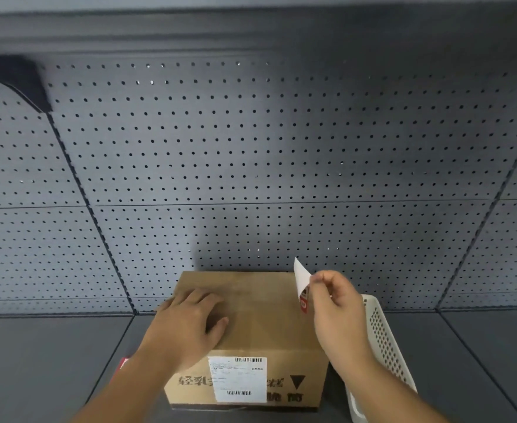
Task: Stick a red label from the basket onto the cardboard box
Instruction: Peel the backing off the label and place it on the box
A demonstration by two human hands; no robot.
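A brown cardboard box (260, 315) stands on the grey shelf, with a white shipping label (238, 380) and dark print on its near side. My left hand (190, 322) lies flat on the left part of the box top, fingers apart. Over the box's right edge, my right hand (336, 303) pinches a red label (304, 299) that is seen edge-on, with its white backing paper (301, 276) sticking up above it. The white perforated basket (385, 340) stands just right of the box, partly hidden by my right forearm; its contents are not visible.
A grey pegboard wall (251, 163) rises directly behind the box. The grey shelf surface (464, 361) extends left and right. A small red and white item (124, 363) peeks out beside my left forearm.
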